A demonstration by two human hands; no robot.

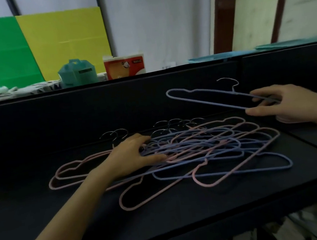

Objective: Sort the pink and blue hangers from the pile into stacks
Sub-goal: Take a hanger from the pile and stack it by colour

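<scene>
**One blue hanger held above the mixed pile**

We look down on a black desk (pixel 183 218). Under its near edge, at the lower right, we see pale clutter (pixel 301 226) too blurred to identify.

The pile (pixel 205 148) of pink and blue hangers lies in the middle of the desk. They are tangled across one another, with their metal hooks towards the far side. The left hand (pixel 132 155) lies palm down on the left part of the pile. Its fingers are spread and fairly straight, pressing on the hangers without closing round any.

Just left of the pile, passing under that wrist, we see pink hangers (pixel 61 170) lying one on another with their outlines nearly matching.

Farther back on the right, the right hand (pixel 281 103) pinches the right end of a single blue hanger (pixel 234 92) between thumb and fingers. The hanger is off the desk, above the far right of the pile. Its body reaches left and its hook points up.

Beyond the desk's raised black back panel (pixel 93 107) stand a teal box (pixel 77 72) with a dark label and a red and orange tissue pack (pixel 124 65) with lettering. We can read neither. Behind them a green board (pixel 0 52) and a yellow board (pixel 63 42) lean against a pale wall. A teal tray (pixel 215 56) sits off to the right.
</scene>
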